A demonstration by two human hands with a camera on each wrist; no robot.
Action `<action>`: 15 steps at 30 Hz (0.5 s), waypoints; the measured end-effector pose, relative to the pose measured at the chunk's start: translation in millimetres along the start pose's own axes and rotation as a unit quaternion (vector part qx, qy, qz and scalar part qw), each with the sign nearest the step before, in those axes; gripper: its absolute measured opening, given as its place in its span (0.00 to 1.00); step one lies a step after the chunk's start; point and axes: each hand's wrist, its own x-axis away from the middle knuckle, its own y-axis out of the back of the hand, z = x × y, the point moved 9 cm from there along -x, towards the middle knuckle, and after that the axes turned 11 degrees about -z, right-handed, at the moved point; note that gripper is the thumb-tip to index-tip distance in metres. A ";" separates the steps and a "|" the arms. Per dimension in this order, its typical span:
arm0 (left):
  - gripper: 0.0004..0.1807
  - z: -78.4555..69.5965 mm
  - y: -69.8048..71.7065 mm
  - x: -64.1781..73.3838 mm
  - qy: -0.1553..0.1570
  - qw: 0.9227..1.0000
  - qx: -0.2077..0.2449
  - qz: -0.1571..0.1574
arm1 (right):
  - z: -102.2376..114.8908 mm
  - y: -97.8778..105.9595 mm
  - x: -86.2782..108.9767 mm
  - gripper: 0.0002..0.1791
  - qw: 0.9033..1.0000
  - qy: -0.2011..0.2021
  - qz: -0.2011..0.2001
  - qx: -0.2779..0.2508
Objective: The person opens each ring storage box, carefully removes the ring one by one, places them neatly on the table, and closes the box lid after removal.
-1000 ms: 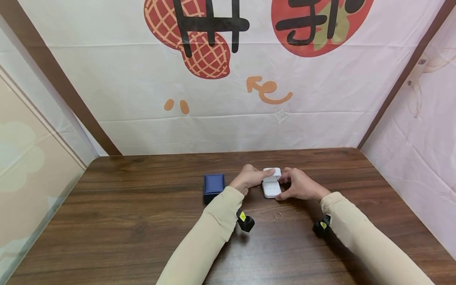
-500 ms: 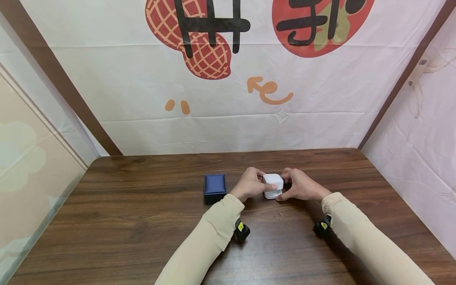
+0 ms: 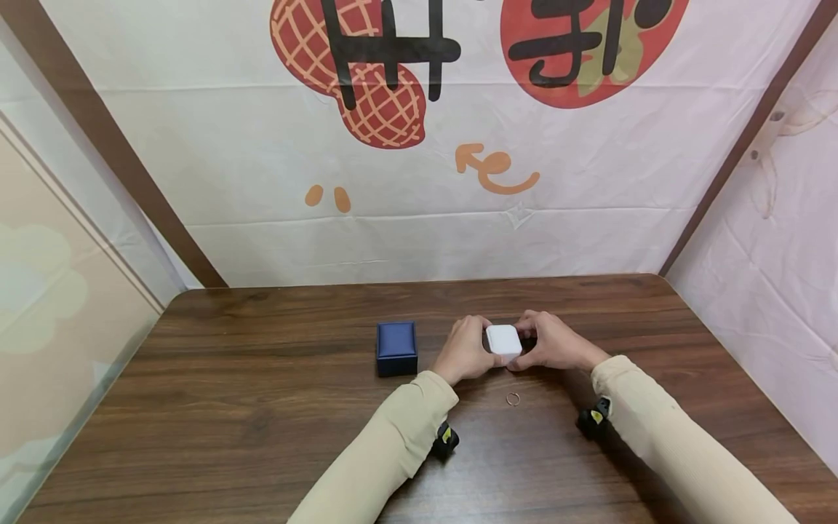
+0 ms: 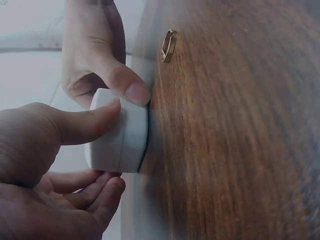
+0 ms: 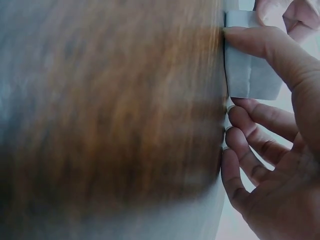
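Observation:
A small white ring box (image 3: 504, 340) stands on the table with its lid down. My left hand (image 3: 467, 351) grips it from the left; in the left wrist view the thumb (image 4: 97, 121) presses the front of the lid and the fingers curl behind. From the right, my right hand (image 3: 553, 342) holds the lower part, its thumb (image 5: 255, 42) low on the front and its fingertips at the back near the table. A thin gold ring (image 3: 513, 399) lies on the wood in front of the box, touched by neither hand.
Left of the hands stands a closed dark blue box (image 3: 396, 348). The brown wooden table (image 3: 262, 407) ends at a white printed cloth (image 3: 419, 247) behind, with more cloth along both sides.
The white ring box's lid, upright a second ago, has swung down and closed under my left hand, which moved toward the front. My right hand has stayed in place.

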 end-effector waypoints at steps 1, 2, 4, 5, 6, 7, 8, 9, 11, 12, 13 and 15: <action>0.27 0.3 -0.3 0.7 0.002 1.000 0.000 0.000 | -0.3 0.0 0.1 0.20 1.000 0.001 -0.001 0.000; 0.27 0.4 -0.8 0.9 0.003 1.000 0.000 0.000 | -0.6 0.0 0.4 0.20 1.000 0.002 0.000 0.001; 0.29 0.6 -1.7 1.6 0.004 1.000 -0.001 0.001 | -0.5 0.3 1.2 0.20 1.000 0.004 -0.001 0.003; 0.30 0.3 -1.8 2.0 0.003 1.000 -0.003 0.002 | -0.6 0.6 1.6 0.21 1.000 0.005 0.000 0.004; 0.32 -0.1 -1.7 2.4 0.003 1.000 -0.003 0.004 | -0.5 0.8 2.3 0.22 1.000 0.004 0.001 0.004; 0.34 -0.5 -1.1 2.7 0.004 1.000 -0.006 0.005 | 0.0 1.0 2.8 0.23 1.000 0.005 0.003 0.006; 0.36 -1.7 0.6 2.7 0.003 1.000 -0.008 0.005 | 0.3 1.2 3.3 0.24 1.000 0.004 0.006 0.008; 0.38 -3.6 3.3 2.9 0.000 1.000 -0.012 0.004 | 0.7 1.8 3.9 0.25 1.000 0.003 0.007 0.009; 0.42 -9.0 11.7 3.0 -0.007 1.000 -0.022 0.005 | 1.3 4.0 5.2 0.30 1.000 -0.001 0.011 0.005; 0.42 -11.9 17.5 2.6 -0.008 1.000 -0.026 0.006 | 1.5 5.6 5.6 0.32 1.000 -0.005 0.012 -0.001; 0.43 -14.9 24.5 2.0 -0.011 0.999 -0.032 0.006 | 1.5 8.0 6.2 0.34 1.000 -0.008 0.012 -0.006; 0.44 -19.9 43.2 0.9 -0.015 0.999 -0.040 -0.002 | 1.1 14.9 7.6 0.37 1.000 -0.016 0.003 -0.018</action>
